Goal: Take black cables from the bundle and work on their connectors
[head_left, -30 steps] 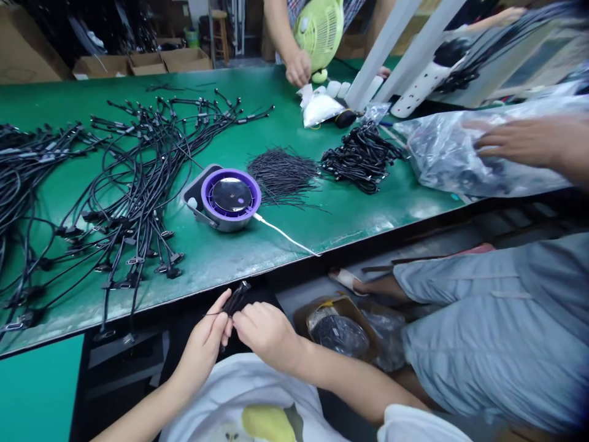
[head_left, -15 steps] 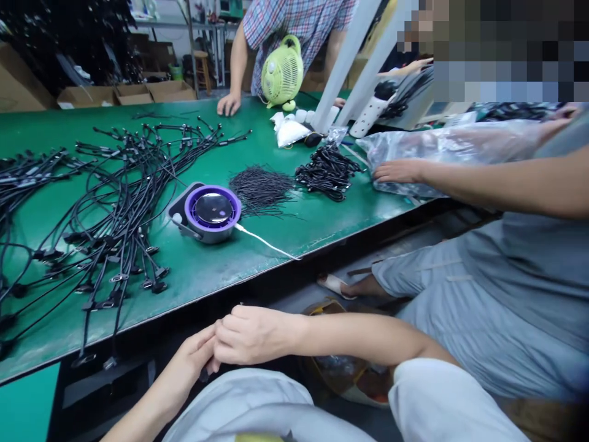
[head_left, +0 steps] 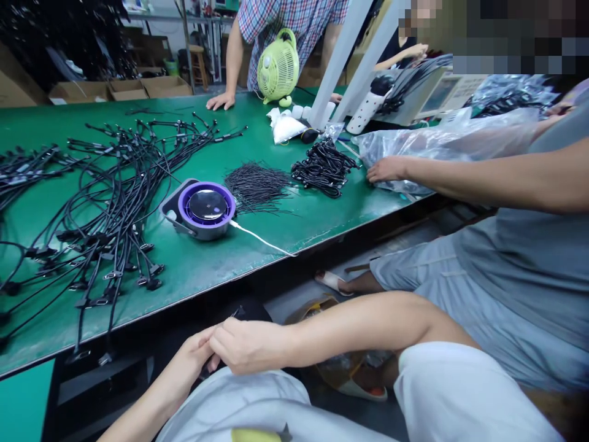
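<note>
Both hands are together low in front of my body, below the table's front edge. My left hand [head_left: 199, 348] has its fingers bent, partly covered by the other hand. My right hand [head_left: 248, 345] is closed, with its fingertips pressed against the left fingers. Small dark bits show at the edges of the hands, but I cannot make out what they hold. On the green table [head_left: 193, 270] beyond lie many loose black cables [head_left: 124, 178], a purple-and-grey fan [head_left: 207, 205] with a white cord, a pile of thin black ties [head_left: 255, 187] and a heap of bundled black cables [head_left: 324, 167].
A co-worker's hand [head_left: 389, 169] rests on a clear plastic bag [head_left: 414, 147] at the right. Across the table, another person's hand [head_left: 221, 100] lies near a green fan [head_left: 278, 66]. Grey posts [head_left: 340, 67] and a spotted bottle [head_left: 365, 110] stand nearby.
My right forearm and elbow have risen slightly, and the hands have shifted a little against each other. The co-worker's fingers on the bag have curled in. The view has moved slightly.
</note>
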`<state>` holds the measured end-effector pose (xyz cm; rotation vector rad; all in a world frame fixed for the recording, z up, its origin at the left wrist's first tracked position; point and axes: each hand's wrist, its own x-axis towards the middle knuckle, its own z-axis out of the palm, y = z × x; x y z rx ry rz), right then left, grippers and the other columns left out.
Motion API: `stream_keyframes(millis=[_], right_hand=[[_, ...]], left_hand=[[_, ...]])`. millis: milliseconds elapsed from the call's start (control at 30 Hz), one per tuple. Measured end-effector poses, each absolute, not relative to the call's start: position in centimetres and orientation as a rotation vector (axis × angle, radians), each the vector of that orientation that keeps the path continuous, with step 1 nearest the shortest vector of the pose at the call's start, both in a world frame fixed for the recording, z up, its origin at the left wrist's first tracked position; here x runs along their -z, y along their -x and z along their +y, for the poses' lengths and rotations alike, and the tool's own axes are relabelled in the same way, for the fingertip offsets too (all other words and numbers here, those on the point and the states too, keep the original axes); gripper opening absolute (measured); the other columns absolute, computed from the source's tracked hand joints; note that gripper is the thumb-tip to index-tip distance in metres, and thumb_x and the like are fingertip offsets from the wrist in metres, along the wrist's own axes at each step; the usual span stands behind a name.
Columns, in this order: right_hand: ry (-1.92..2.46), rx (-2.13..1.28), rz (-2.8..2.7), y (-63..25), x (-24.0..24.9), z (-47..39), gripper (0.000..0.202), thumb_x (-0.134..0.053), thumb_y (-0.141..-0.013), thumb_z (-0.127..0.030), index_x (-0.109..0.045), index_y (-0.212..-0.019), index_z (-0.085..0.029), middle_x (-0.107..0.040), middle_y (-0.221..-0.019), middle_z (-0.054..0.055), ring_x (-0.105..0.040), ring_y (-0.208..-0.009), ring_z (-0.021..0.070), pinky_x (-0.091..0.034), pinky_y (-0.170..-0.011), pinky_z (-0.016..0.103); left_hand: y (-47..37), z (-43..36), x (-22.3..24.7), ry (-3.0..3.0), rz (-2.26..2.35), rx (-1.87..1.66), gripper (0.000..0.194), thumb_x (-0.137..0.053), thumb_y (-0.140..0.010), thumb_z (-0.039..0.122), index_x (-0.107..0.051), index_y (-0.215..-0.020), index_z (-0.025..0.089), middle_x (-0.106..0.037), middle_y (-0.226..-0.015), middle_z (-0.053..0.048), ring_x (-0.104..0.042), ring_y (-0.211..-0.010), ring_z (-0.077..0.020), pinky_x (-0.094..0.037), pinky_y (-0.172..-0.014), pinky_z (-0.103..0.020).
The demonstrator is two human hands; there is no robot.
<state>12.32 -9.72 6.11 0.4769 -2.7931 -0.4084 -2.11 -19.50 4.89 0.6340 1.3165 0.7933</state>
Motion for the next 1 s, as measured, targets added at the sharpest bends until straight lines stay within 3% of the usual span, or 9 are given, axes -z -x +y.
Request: stream_keyframes(millis=[100,233,367,500,600,700,800,900,1000], right_hand=[[-0.398,0.531,-2.824,-12.3,-6.1,-10.5,0.021,-0.043,-0.088,-0.014,-0.061,-0.082,-0.005,-0.055,-0.08,0.014,-0.056,-0.07,0.0225,-0.034,-0.055,0.034],[-0.324,0.537,-2.816,-11.7,-6.1,-10.6,0.022,-0.041,-0.088,-0.013,-0.059,-0.076,-0.007,-0.052,-0.074,0.011,-0.053,-0.063,0.0202,-0.028,-0.05,0.031],[-0.358,0.424,-2.8,-11.0,-6.0,-10.0,0.023,-0.041,-0.092,-0.015,-0.055,-0.074,-0.01,-0.049,-0.072,0.007,-0.049,-0.061,0.0173,-0.027,-0.05,0.03],[-0.324,0.354,-2.777,-10.3,-5.9,-9.4,0.027,-0.041,-0.093,-0.016,-0.05,-0.068,-0.013,-0.046,-0.071,0.006,-0.047,-0.06,0.0159,-0.028,-0.049,0.03],[-0.299,0.432,-2.714,-9.9,-5.7,-9.2,0.027,-0.04,-0.092,-0.014,-0.05,-0.066,-0.012,-0.043,-0.068,0.004,-0.045,-0.057,0.0141,-0.027,-0.048,0.028],[-0.317,0.509,-2.672,-9.7,-5.5,-9.1,0.027,-0.039,-0.091,-0.013,-0.052,-0.068,-0.01,-0.045,-0.066,0.004,-0.046,-0.054,0.0136,-0.026,-0.045,0.027],[-0.225,0.536,-2.676,-9.6,-5.6,-8.9,0.021,-0.04,-0.086,-0.008,-0.053,-0.069,-0.009,-0.047,-0.061,0.004,-0.043,-0.048,0.0121,-0.023,-0.04,0.025],[-0.004,0.405,-2.727,-9.5,-5.8,-8.8,0.02,-0.038,-0.086,-0.009,-0.052,-0.072,-0.011,-0.048,-0.059,0.002,-0.041,-0.043,0.0116,-0.021,-0.036,0.024],[0.307,0.041,-2.669,-9.6,-5.0,-9.7,0.023,-0.04,-0.091,-0.021,-0.053,-0.074,-0.014,-0.054,-0.065,0.003,-0.05,-0.05,0.0141,-0.032,-0.04,0.026]], left_hand=[[2.1,-19.5,-4.6,-0.612,1.343,-0.797,0.041,-0.062,-0.078,0.056,-0.064,-0.08,0.015,-0.036,-0.059,0.005,-0.027,-0.061,-0.013,-0.023,-0.06,-0.026],[2.3,-19.5,-4.9,-0.593,1.382,-0.833,0.041,-0.064,-0.077,0.054,-0.067,-0.091,0.016,-0.034,-0.058,0.006,-0.025,-0.06,-0.0129,-0.023,-0.059,-0.026],[2.3,-19.6,-5.4,-0.57,1.375,-0.883,0.032,-0.061,-0.08,0.049,-0.059,-0.072,0.018,-0.038,-0.061,0.004,-0.026,-0.061,-0.0134,-0.025,-0.056,-0.026],[2.7,-19.6,-5.6,-0.569,1.417,-0.944,0.036,-0.057,-0.082,0.046,-0.046,-0.061,0.02,-0.039,-0.062,0.003,-0.028,-0.062,-0.0142,-0.029,-0.056,-0.026],[3.2,-19.6,-5.0,-0.61,1.464,-0.944,0.031,-0.06,-0.079,0.044,-0.052,-0.062,0.02,-0.046,-0.063,0.002,-0.037,-0.063,-0.0154,-0.035,-0.059,-0.027],[3.3,-19.6,-4.2,-0.592,1.535,-0.955,0.025,-0.066,-0.074,0.045,-0.066,-0.075,0.02,-0.065,-0.082,-0.004,-0.057,-0.085,-0.0235,-0.046,-0.082,-0.034],[3.2,-19.8,-3.3,-0.525,1.605,-1.032,0.037,-0.068,-0.071,0.046,-0.07,-0.098,0.021,-0.069,-0.112,-0.008,-0.053,-0.119,-0.0296,-0.034,-0.109,-0.039],[3.4,-20.0,-2.5,-0.514,1.638,-1.056,0.049,-0.061,-0.077,0.048,-0.063,-0.12,0.023,-0.061,-0.131,-0.006,-0.042,-0.134,-0.0307,-0.029,-0.114,-0.042],[4.1,-20.1,-1.6,-0.617,1.644,-1.087,0.067,-0.054,-0.08,0.06,-0.052,-0.135,0.021,-0.056,-0.138,-0.008,-0.039,-0.135,-0.0362,-0.032,-0.113,-0.047]])
